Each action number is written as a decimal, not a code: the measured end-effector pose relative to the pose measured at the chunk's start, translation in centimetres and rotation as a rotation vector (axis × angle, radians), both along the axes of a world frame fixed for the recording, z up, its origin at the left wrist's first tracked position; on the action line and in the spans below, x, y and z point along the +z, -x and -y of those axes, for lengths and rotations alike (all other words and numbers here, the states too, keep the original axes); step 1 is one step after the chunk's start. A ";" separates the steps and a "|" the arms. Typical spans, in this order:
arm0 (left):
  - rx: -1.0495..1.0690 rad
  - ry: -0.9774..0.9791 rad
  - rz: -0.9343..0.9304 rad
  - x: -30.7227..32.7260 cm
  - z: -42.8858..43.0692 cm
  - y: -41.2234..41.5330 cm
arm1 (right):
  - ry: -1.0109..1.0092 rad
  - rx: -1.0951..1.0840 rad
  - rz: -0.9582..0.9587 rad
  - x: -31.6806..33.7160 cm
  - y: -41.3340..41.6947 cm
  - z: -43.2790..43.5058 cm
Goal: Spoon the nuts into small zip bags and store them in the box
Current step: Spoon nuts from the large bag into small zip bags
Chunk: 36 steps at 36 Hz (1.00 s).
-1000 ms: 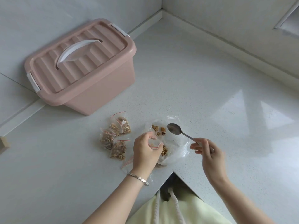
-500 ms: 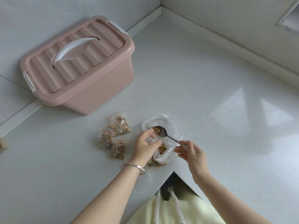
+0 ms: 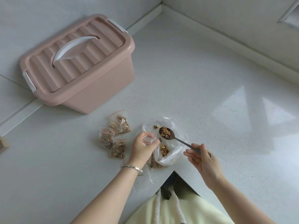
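White speckled countertop point(image 3: 210, 78) fills the view, running into a corner where two pale walls point(image 3: 226, 21) meet at the far edge, and its near edge cuts in at a notch right in front of the person. Pink storage box point(image 3: 100, 94) sits at the far left, backed against the wall, ribbed lid point(image 3: 48, 75) on, white handle point(image 3: 72, 46) lying flat. Pale yellow garment point(image 3: 186, 210) with white drawstrings shows at the notch.

Near that notch lies a large loose plastic bag point(image 3: 176, 152), mouth open, walnut pieces inside. Just left of it, between bag and box, a cluster of filled small zip bags point(image 3: 113, 138) with red seal lines lies flat on the surface.

Right hand point(image 3: 203, 160) pinches the end of the spoon point(image 3: 181, 142) handle between thumb and fingertips, other fingers spread below. The spoon bowl carries a heap of walnuts point(image 3: 165, 132) and hangs over the open big bag, just right of the left hand point(image 3: 142, 147). That hand is curled round an empty small zip bag point(image 3: 149, 139), holding it right beside the spoon bowl, close but apart. Silver bracelet point(image 3: 132, 168) on the left wrist.
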<state>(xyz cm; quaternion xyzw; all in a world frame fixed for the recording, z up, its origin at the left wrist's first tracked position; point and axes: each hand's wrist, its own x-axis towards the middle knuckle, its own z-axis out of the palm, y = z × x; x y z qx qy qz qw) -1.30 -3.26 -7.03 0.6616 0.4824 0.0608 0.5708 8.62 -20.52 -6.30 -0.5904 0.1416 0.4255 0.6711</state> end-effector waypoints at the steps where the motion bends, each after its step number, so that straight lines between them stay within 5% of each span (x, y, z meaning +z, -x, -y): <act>1: -0.007 -0.018 -0.014 0.0 0.0 0.1 | -0.005 0.002 0.007 0.1 -0.1 0.2; 15: 0.029 -0.363 -0.013 1.9 0.8 0.3 | -0.122 0.050 0.210 5.0 -0.5 0.1; 36: 0.046 -0.231 0.138 3.7 1.6 -1.4 | 0.022 0.292 1.006 8.5 2.1 -0.3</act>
